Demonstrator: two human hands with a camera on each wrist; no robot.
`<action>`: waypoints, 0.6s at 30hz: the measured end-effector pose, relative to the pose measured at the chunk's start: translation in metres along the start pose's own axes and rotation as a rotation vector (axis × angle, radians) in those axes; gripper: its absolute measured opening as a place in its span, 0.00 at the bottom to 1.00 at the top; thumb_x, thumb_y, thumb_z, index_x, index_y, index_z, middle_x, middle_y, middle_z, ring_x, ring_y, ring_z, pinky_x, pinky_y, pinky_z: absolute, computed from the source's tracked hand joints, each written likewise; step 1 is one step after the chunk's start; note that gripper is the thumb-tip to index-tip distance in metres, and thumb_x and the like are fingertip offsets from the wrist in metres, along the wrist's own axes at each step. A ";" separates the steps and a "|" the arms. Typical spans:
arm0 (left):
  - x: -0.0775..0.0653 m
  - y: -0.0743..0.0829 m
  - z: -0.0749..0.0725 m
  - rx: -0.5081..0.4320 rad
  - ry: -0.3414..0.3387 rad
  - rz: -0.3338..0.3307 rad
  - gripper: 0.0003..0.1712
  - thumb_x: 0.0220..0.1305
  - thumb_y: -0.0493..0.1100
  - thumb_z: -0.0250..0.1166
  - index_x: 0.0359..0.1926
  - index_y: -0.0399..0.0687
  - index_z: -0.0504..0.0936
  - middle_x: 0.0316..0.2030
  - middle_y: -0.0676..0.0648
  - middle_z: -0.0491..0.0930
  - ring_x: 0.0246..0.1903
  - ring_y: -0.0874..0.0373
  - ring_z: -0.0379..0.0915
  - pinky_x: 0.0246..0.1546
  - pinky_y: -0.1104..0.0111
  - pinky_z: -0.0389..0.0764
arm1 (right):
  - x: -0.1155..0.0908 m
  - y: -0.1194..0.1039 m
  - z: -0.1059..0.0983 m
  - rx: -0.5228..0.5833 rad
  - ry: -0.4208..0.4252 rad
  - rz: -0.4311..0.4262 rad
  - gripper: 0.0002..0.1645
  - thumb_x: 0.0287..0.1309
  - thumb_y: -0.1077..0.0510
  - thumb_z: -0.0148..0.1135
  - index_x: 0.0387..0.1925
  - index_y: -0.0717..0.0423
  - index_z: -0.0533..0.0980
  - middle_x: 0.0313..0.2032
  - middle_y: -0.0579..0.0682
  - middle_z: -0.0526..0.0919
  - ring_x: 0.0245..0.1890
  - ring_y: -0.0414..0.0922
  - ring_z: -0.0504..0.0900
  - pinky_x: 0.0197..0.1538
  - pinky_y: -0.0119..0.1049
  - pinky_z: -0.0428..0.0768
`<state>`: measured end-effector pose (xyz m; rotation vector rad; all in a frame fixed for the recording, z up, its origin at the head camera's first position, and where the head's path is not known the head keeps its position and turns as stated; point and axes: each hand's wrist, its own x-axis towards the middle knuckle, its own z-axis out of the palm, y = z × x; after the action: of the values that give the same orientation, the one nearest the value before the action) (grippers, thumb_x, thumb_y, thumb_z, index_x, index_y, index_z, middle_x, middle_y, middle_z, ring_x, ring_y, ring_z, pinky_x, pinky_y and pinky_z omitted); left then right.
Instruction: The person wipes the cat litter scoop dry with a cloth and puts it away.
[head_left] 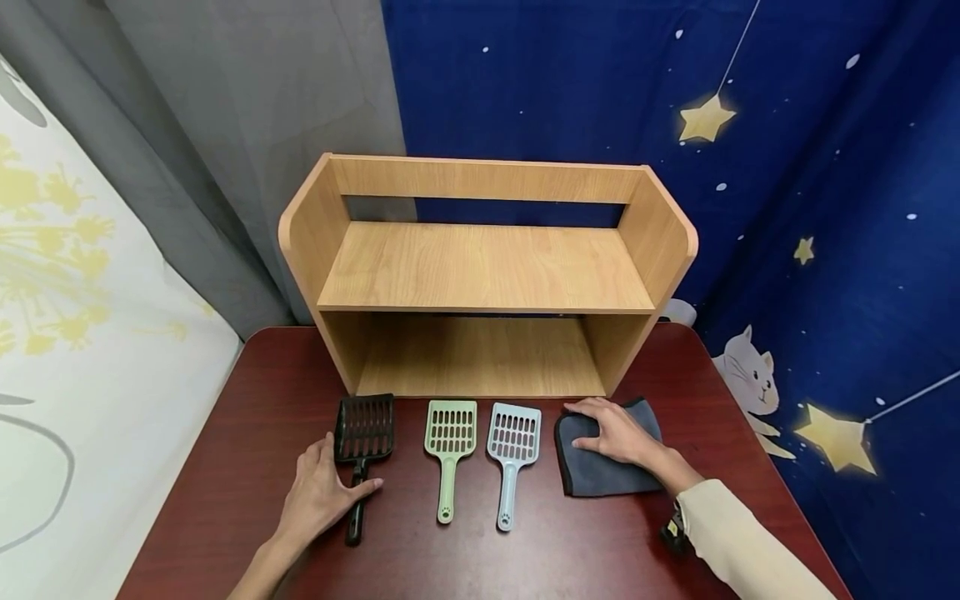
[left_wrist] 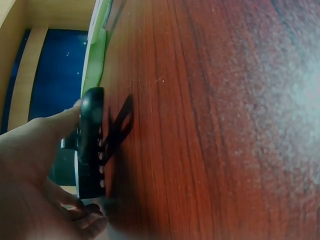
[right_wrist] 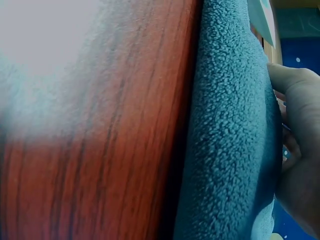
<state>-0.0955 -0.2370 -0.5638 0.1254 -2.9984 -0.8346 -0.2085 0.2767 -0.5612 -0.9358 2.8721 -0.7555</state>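
Head view: front-left of the tan wooden shelf, we see a spread left hand touching a black slotted plastic scoop. Front-right, a relaxed right hand rests on folded grey-blue cloth.

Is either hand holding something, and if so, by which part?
The left hand lays its thumb across the handle of the black scoop; whether it grips cannot be told. The right hand only rests on the folded cloth.
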 end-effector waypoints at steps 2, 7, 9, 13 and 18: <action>0.000 0.000 0.000 0.006 -0.011 0.006 0.71 0.53 0.62 0.82 0.77 0.19 0.53 0.68 0.20 0.62 0.70 0.26 0.57 0.58 0.34 0.74 | 0.002 0.001 0.000 0.006 -0.001 -0.003 0.39 0.57 0.53 0.81 0.68 0.59 0.78 0.60 0.57 0.84 0.62 0.56 0.81 0.61 0.57 0.80; 0.000 0.000 0.000 -0.002 -0.041 0.034 0.67 0.56 0.53 0.82 0.78 0.19 0.50 0.69 0.21 0.62 0.69 0.26 0.57 0.54 0.36 0.76 | 0.005 0.004 0.001 0.031 -0.002 -0.016 0.35 0.59 0.57 0.80 0.67 0.59 0.79 0.59 0.56 0.86 0.62 0.57 0.82 0.61 0.56 0.80; 0.000 -0.001 -0.001 -0.009 -0.044 0.051 0.66 0.57 0.50 0.82 0.78 0.19 0.50 0.68 0.21 0.63 0.69 0.26 0.58 0.54 0.37 0.77 | 0.005 0.005 0.002 0.044 0.001 -0.035 0.32 0.60 0.58 0.79 0.65 0.58 0.81 0.58 0.55 0.87 0.60 0.56 0.83 0.59 0.56 0.81; 0.000 -0.005 -0.002 -0.015 -0.030 0.089 0.64 0.56 0.45 0.83 0.76 0.16 0.51 0.65 0.20 0.65 0.66 0.25 0.60 0.58 0.37 0.75 | 0.006 0.005 0.001 0.056 -0.011 -0.061 0.25 0.63 0.59 0.76 0.61 0.56 0.84 0.56 0.53 0.88 0.57 0.54 0.86 0.56 0.53 0.83; 0.001 -0.008 -0.004 -0.020 -0.032 0.110 0.62 0.55 0.41 0.82 0.75 0.13 0.52 0.63 0.18 0.66 0.64 0.23 0.61 0.60 0.35 0.72 | 0.005 0.002 -0.005 0.059 -0.030 -0.061 0.20 0.68 0.60 0.71 0.60 0.56 0.85 0.55 0.52 0.89 0.56 0.51 0.87 0.56 0.52 0.83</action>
<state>-0.0962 -0.2466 -0.5644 -0.0527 -2.9931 -0.8627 -0.2145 0.2781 -0.5573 -1.0229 2.7910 -0.8183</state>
